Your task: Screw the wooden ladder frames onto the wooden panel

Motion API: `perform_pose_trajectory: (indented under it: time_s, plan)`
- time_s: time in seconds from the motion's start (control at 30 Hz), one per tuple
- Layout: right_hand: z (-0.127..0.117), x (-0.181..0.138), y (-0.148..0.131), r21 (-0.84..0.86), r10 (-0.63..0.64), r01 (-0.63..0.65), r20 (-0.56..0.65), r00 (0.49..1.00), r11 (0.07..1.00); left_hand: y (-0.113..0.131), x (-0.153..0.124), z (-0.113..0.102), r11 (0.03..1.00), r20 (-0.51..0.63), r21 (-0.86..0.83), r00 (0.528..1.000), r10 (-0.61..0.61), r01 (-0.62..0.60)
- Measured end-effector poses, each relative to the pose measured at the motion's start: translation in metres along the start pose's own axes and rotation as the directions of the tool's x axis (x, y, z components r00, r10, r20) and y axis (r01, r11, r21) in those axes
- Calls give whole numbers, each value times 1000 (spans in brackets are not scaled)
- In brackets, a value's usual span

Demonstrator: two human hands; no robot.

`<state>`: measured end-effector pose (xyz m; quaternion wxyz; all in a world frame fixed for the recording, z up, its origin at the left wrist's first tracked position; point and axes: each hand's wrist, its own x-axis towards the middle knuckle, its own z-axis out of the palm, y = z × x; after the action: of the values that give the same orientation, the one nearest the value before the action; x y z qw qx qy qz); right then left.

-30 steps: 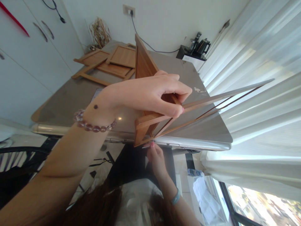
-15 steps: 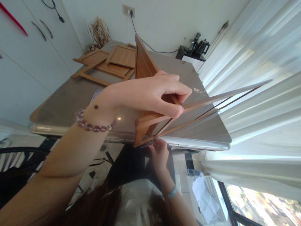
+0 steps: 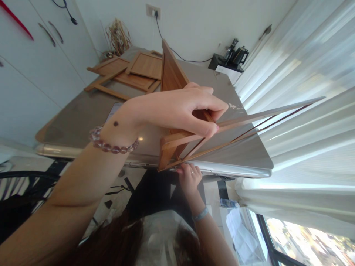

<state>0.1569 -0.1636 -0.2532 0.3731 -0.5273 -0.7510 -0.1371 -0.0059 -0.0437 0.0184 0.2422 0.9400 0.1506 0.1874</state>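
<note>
My left hand (image 3: pixel 191 111) reaches across and is closed on a wooden frame (image 3: pixel 180 137), thumb and fingers gripping where its pieces meet. The frame stands on edge on the table: one panelled side (image 3: pixel 173 70) points to the back, and slim rails (image 3: pixel 266 114) stretch right. At the table's front edge, my right hand (image 3: pixel 190 177) is pinched just under the frame's lower near corner. Between its fingertips is a thin metal hex key (image 3: pixel 174 169), mostly hidden. A beaded bracelet circles the left wrist and a light blue band the right.
More wooden panels and frame pieces (image 3: pixel 138 74) lie at the table's back left. A phone (image 3: pixel 113 111) is partly covered by my left forearm. Dried stalks (image 3: pixel 118 37) stand beyond; a black kettle (image 3: pixel 240 56) sits on a stand at the back. White curtains (image 3: pixel 305 147) hang along the right.
My right hand has turned and shifted slightly, and the hex key at its fingertips now shows less. The left hand keeps its grip on the frame, which has barely moved.
</note>
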Motion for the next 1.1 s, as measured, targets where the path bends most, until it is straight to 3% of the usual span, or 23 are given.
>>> perform_pose_trajectory:
  time_s: [0.37,0.5,0.63,0.7,0.73,0.83,0.87,0.93,1.1]
  plan:
    - [-5,-1,7,84,7,-13,67,998,996,0,-1,-1,999,43,44,999,0,-2]
    - [-5,-1,1,161,154,-167,92,984,973,1,-1,-1,999,29,50,999,-15,14]
    - [-4,2,-21,269,391,-405,105,914,874,2,-1,-1,999,0,37,1000,-14,13]
    - [-5,3,-34,366,509,-528,155,846,766,1,-1,0,1000,-14,6,1000,-9,9]
    - [-6,3,-39,452,587,-617,226,778,644,1,-1,0,1000,-15,-6,1000,-8,8]
    - [-9,2,-43,605,661,-788,547,514,113,-1,0,0,1000,-23,-22,1000,-11,11]
    - [-10,2,-42,600,631,-800,622,464,-3,-2,0,0,1000,-26,-17,1000,-12,11]
    - [-9,1,-36,576,579,-816,682,447,-48,-3,-1,-1,1000,-30,1,999,-12,12]
    - [-11,0,-22,519,535,-855,725,434,-9,-3,-1,-1,999,-26,45,999,24,-22]
